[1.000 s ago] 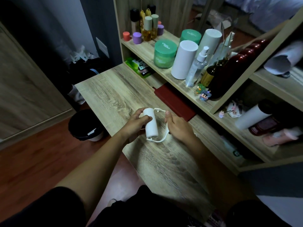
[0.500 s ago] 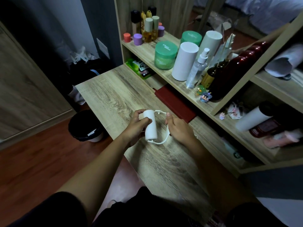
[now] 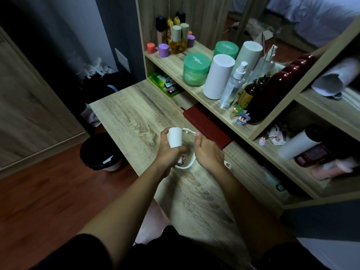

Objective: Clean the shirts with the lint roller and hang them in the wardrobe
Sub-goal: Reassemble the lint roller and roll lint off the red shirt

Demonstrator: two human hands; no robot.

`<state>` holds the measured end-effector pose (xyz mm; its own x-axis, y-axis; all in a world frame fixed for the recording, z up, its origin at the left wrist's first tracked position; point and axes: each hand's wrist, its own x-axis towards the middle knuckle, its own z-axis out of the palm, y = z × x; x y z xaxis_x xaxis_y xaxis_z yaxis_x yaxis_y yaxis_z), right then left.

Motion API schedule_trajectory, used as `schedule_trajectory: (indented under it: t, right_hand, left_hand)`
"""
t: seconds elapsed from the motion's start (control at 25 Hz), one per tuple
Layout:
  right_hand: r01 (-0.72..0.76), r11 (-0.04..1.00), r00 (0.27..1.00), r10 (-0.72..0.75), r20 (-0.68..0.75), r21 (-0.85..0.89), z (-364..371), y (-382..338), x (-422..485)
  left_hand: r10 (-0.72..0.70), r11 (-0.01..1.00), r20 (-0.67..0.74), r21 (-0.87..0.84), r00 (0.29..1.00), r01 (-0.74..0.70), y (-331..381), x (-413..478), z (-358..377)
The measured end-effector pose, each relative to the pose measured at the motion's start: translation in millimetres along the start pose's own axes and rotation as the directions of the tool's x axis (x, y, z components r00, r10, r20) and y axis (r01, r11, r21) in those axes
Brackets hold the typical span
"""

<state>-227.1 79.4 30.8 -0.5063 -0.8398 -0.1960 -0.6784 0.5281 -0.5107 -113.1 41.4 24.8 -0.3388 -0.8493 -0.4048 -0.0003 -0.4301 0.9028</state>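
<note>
Left hand (image 3: 169, 151) wrapped around the white roller (image 3: 175, 137), held upright just above the tabletop (image 3: 126, 114); its lower end is hidden by the fingers. Right hand (image 3: 208, 152) pinches the top of the thin white handle (image 3: 187, 164), which loops under the roller (the joint between them is blurred). No shirts in view. Red book (image 3: 206, 125) lies beside the right hand, partly under the shelf (image 3: 175, 63). Bin (image 3: 101, 152) on the floor, left of the tabletop, interior too dark to read. Both forearms cut off at the sleeves.
</note>
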Motion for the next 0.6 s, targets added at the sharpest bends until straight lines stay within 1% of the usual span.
schedule_trajectory:
  t: [0.16,0.6]
  right_hand:
    - [0.034,0.999,0.999,-0.034,-0.016,-0.008,-0.9,-3.6,3.2]
    - [0.01,1.0,1.0,-0.01,-0.021,-0.01,-1.7,-6.0,6.7]
  left_hand:
    - [-0.002,0.998,0.027,0.065,1.0,0.0,3.6,-2.6,-0.3]
    - [-0.02,0.996,0.048,0.089,0.999,0.016,9.2,-0.5,-1.7]
